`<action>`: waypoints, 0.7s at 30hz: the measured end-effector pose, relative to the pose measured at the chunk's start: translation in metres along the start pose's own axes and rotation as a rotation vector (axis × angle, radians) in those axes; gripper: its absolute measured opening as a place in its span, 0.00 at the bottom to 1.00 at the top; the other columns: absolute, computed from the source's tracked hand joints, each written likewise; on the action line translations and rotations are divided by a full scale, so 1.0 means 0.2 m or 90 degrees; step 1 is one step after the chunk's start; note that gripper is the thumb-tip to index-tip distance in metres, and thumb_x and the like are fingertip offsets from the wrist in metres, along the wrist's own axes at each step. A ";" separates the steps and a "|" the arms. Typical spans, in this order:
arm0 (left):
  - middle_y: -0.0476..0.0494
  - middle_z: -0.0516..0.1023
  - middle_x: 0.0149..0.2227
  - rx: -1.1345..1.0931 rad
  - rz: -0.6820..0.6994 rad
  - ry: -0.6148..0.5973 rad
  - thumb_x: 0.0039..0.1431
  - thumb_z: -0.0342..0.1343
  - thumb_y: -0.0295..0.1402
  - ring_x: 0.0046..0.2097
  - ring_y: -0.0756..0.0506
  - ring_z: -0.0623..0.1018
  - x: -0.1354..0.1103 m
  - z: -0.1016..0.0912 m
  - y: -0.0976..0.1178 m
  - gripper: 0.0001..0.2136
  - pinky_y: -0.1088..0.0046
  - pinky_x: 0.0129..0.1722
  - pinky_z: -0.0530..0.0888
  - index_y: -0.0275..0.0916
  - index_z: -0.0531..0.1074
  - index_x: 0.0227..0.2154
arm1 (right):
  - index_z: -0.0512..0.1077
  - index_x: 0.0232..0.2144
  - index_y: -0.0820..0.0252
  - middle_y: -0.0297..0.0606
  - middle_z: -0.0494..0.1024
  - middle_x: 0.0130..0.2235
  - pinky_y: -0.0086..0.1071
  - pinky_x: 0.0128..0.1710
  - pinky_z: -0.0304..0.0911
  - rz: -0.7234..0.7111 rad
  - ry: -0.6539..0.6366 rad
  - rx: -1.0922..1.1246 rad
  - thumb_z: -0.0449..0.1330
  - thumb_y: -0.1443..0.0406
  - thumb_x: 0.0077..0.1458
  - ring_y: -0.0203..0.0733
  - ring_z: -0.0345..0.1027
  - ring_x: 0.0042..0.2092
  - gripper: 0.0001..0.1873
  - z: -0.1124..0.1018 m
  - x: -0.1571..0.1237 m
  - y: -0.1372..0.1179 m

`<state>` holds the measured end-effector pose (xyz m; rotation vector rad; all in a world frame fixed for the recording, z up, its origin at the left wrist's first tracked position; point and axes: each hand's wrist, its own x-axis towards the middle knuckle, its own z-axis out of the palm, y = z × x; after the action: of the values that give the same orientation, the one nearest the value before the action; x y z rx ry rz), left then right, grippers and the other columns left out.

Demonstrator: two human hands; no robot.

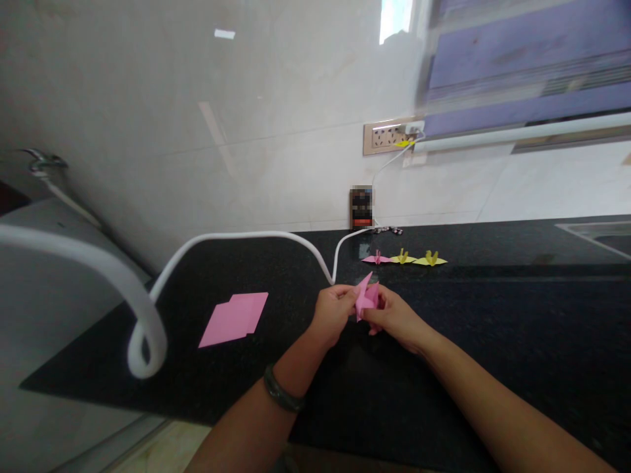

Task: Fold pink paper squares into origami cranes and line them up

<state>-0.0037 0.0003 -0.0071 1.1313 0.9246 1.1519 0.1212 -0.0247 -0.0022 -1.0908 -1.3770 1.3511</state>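
Observation:
A partly folded pink paper piece (366,297) is held just above the black countertop (493,328) between both hands. My left hand (333,314) pinches its left side with fingers closed. From the right, my right hand (393,318) grips the lower part of the same piece. A dark bracelet circles my left wrist. Flat pink paper sheets (235,317) lie on the counter to the left of my hands.
Three finished paper cranes stand in a row behind my hands: one pink (377,258) and two yellow (403,257), (430,259). A white cable (148,309) loops across the counter's left side. A phone (361,207) leans on the wall below a socket (389,137). A sink edge (596,233) shows far right.

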 end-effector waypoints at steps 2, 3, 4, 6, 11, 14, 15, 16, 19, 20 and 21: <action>0.44 0.73 0.24 0.011 0.008 0.010 0.44 0.56 0.39 0.26 0.50 0.72 0.00 0.00 0.00 0.14 0.73 0.27 0.69 0.31 0.72 0.29 | 0.62 0.36 0.60 0.29 0.66 0.26 0.23 0.17 0.61 0.002 -0.005 0.021 0.57 0.70 0.39 0.28 0.58 0.22 0.17 0.01 0.00 0.00; 0.44 0.73 0.24 0.017 0.012 0.015 0.44 0.55 0.39 0.26 0.50 0.72 0.00 0.00 0.00 0.14 0.73 0.27 0.69 0.31 0.72 0.29 | 0.62 0.36 0.60 0.29 0.66 0.26 0.23 0.18 0.61 0.004 -0.008 0.031 0.58 0.70 0.39 0.29 0.59 0.23 0.18 0.01 0.00 0.00; 0.44 0.73 0.24 0.022 0.016 0.019 0.44 0.55 0.39 0.26 0.50 0.72 0.00 -0.01 -0.01 0.15 0.73 0.27 0.69 0.31 0.72 0.29 | 0.61 0.37 0.60 0.30 0.66 0.27 0.23 0.18 0.61 0.006 -0.010 0.041 0.58 0.71 0.39 0.29 0.59 0.23 0.18 0.02 0.00 0.00; 0.44 0.73 0.23 0.027 0.022 0.026 0.44 0.55 0.39 0.25 0.50 0.71 0.00 -0.01 -0.01 0.15 0.73 0.27 0.69 0.31 0.72 0.28 | 0.61 0.37 0.60 0.30 0.67 0.27 0.23 0.18 0.61 0.009 -0.013 0.056 0.58 0.71 0.38 0.29 0.60 0.23 0.19 0.02 0.00 0.00; 0.43 0.72 0.23 0.017 0.025 0.031 0.44 0.55 0.39 0.24 0.51 0.70 0.01 -0.01 -0.01 0.15 0.74 0.26 0.68 0.30 0.72 0.29 | 0.62 0.37 0.60 0.28 0.67 0.24 0.23 0.17 0.60 0.024 -0.007 0.074 0.59 0.70 0.39 0.27 0.58 0.20 0.18 0.02 0.01 0.01; 0.44 0.72 0.23 0.005 0.017 0.017 0.45 0.54 0.39 0.22 0.52 0.69 0.01 0.00 0.00 0.15 0.76 0.22 0.67 0.30 0.71 0.29 | 0.61 0.37 0.60 0.31 0.70 0.25 0.23 0.18 0.61 0.049 -0.016 0.099 0.57 0.69 0.42 0.27 0.61 0.20 0.16 0.02 0.00 0.01; 0.44 0.71 0.23 0.001 0.014 0.013 0.46 0.54 0.40 0.22 0.52 0.69 0.01 0.00 0.00 0.15 0.76 0.21 0.66 0.30 0.71 0.29 | 0.61 0.38 0.60 0.32 0.70 0.26 0.24 0.19 0.61 0.057 -0.019 0.110 0.57 0.68 0.43 0.28 0.61 0.20 0.16 0.02 0.00 0.01; 0.44 0.71 0.23 -0.002 0.013 0.011 0.46 0.54 0.40 0.21 0.52 0.69 0.01 0.00 0.00 0.15 0.77 0.20 0.66 0.30 0.70 0.29 | 0.61 0.37 0.60 0.33 0.71 0.26 0.24 0.19 0.62 0.064 -0.022 0.122 0.56 0.68 0.44 0.28 0.62 0.21 0.15 0.02 0.00 0.01; 0.44 0.72 0.22 -0.005 0.019 0.014 0.45 0.54 0.40 0.21 0.53 0.69 0.01 0.00 0.00 0.15 0.77 0.20 0.65 0.29 0.71 0.29 | 0.62 0.36 0.60 0.34 0.72 0.26 0.24 0.20 0.62 0.078 -0.027 0.166 0.57 0.67 0.43 0.28 0.62 0.20 0.15 0.02 0.00 0.01; 0.44 0.72 0.22 -0.006 0.021 0.015 0.45 0.54 0.40 0.21 0.53 0.69 0.01 0.00 0.00 0.15 0.77 0.20 0.65 0.29 0.71 0.29 | 0.62 0.36 0.60 0.33 0.72 0.25 0.24 0.20 0.62 0.080 -0.028 0.183 0.58 0.68 0.43 0.28 0.62 0.20 0.15 0.03 -0.01 0.01; 0.44 0.72 0.22 -0.009 0.021 0.015 0.45 0.54 0.40 0.21 0.53 0.69 0.01 0.00 0.00 0.15 0.77 0.20 0.66 0.29 0.71 0.29 | 0.62 0.36 0.60 0.33 0.72 0.25 0.24 0.20 0.63 0.082 -0.030 0.198 0.59 0.68 0.42 0.27 0.61 0.19 0.15 0.03 -0.01 0.01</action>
<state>-0.0035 0.0023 -0.0071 1.1267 0.9173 1.2000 0.1163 -0.0271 -0.0037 -0.9546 -1.0970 1.6306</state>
